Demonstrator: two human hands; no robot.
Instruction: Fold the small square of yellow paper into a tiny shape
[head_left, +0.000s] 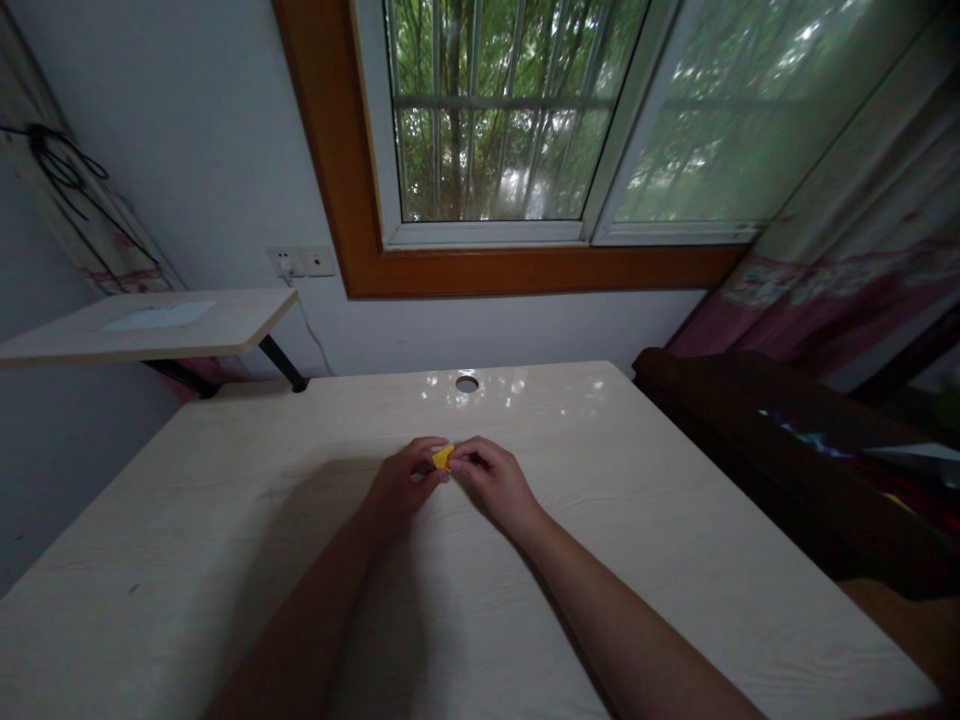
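A small yellow piece (442,457) is held between my two hands, over the middle of the pale wooden desk (637,560). What kind of thing it is cannot be made out; fingers cover part of it. My left hand (401,480) pinches it from the left, thumb below and fingers above. From the right, the fingertips of my right hand (496,477) close on its other side. Both forearms reach in from the near edge of the view.
On the left, a raised shelf (274,315) on black legs carries a sheet of paper (161,315). A round cable hole (466,384) is cut near the desk's back edge. Beyond are a wall socket (300,262) and a window (502,110). Dark wooden furniture (720,420) stands at right.
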